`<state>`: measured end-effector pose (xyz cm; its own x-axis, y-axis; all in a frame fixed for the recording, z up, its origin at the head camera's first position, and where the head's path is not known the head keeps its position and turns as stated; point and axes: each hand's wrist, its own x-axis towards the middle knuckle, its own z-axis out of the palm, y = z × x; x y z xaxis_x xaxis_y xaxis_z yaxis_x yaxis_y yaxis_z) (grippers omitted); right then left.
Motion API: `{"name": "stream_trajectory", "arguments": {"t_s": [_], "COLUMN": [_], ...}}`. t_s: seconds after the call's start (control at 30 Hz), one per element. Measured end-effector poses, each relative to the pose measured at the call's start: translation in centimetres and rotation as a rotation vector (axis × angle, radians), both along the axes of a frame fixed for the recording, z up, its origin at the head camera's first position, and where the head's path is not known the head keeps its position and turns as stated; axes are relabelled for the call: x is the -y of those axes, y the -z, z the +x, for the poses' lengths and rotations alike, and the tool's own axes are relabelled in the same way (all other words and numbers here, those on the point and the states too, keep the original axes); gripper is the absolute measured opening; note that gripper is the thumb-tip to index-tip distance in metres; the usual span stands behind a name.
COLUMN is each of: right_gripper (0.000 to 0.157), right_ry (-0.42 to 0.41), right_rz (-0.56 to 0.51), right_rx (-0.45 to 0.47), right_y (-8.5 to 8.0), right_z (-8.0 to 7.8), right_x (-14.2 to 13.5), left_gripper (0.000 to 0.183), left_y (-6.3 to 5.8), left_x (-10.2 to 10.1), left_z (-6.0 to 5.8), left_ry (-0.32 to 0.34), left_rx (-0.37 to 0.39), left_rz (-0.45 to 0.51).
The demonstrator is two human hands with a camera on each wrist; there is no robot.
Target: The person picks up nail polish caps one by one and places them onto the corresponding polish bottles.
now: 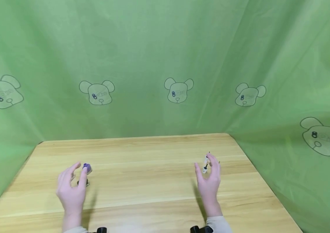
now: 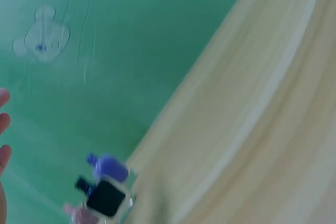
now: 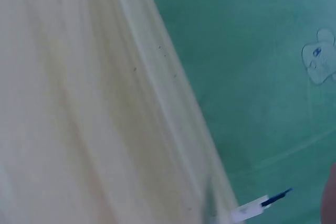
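Note:
My left hand [image 1: 72,191] hovers above the left part of the table, thumb and fingers apart with nothing between them. By its thumb is a small purple object [image 1: 87,167] with a knob; a small dark object [image 1: 87,182] is partly hidden behind the hand. The left wrist view shows the purple object [image 2: 111,168], a black-faced object [image 2: 105,198] and a pinkish object [image 2: 83,215] close together, kinds unclear. On the right, my right hand [image 1: 209,187] is spread, holding nothing. Just beyond it lie small white pieces with thin dark stems, one white piece [image 1: 204,170] nearest the thumb.
A light wooden table [image 1: 141,181] spans the space below both hands. Green curtain [image 1: 141,48] printed with bear heads hangs behind it and at both sides. Tiny dark specks dot the wood in the right wrist view.

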<state>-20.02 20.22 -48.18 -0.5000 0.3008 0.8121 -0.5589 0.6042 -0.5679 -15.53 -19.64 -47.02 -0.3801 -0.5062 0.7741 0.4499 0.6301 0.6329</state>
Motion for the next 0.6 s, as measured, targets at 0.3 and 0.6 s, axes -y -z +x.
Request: {"name": "stream_trajectory", "arguments": {"t_s": [0.3, 0.6], "right_gripper": [0.071, 0.086], "right_ry": [-0.002, -0.059], "right_rz": [-0.173, -0.353], "right_rx": [0.261, 0.526], "right_y": [1.4, 2.2], "right_z": [0.0, -0.4], "right_x": [-1.4, -2.5], "left_gripper": [0.045, 0.064], "left_y": [2.3, 2.9], "left_x": [2.5, 3.9], "left_z": [1.2, 1.4], "left_ry": [0.017, 0.130], "left_rx": [0.318, 0.718], "left_rz": [0.184, 0.307]}}
